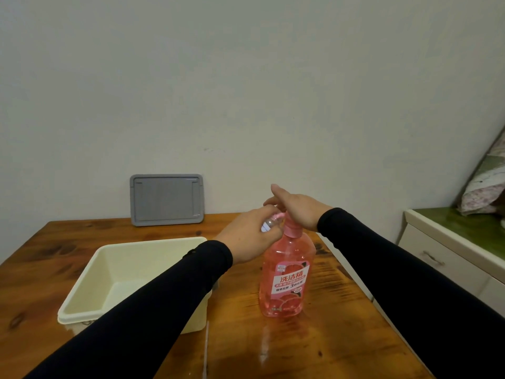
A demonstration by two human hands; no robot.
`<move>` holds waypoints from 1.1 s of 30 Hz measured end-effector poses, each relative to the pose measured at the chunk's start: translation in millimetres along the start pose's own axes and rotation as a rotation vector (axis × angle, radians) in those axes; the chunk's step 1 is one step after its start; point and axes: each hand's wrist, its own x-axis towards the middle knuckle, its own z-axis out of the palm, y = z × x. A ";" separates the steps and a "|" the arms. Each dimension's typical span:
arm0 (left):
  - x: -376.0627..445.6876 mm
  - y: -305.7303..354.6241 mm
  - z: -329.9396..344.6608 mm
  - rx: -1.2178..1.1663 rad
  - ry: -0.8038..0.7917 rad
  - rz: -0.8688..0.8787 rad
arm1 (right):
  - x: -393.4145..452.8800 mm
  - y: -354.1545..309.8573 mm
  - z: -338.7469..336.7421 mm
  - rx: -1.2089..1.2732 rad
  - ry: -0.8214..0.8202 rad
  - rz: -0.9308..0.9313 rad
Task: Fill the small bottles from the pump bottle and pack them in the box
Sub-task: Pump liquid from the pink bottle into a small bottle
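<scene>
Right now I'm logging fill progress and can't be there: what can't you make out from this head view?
- Small bottle: mostly hidden in the left hand grip; fill level unreadable.
- Pump head of the pink pump bottle: covered by the right hand; nozzle and any stream unseen.
- Cream box: near floor blocked by the left sleeve.
- Other small bottles: none visible.

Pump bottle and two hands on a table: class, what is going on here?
A person is filling a small bottle from the pink pump bottle. The left hand holds the small clear bottle up at the spout, while the right hand presses its palm down on the pump head. The cream box sits open beside them, with nothing visible inside. Its grey lid leans against the wall.
</scene>
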 end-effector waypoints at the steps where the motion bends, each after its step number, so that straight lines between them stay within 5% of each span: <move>1: -0.4 -0.1 -0.4 0.002 -0.005 -0.001 | 0.0 0.4 0.5 -0.003 -0.005 0.007; 33: 3.2 -1.7 -4.8 0.049 -0.013 0.006 | -2.1 -1.2 -0.4 0.026 0.003 0.026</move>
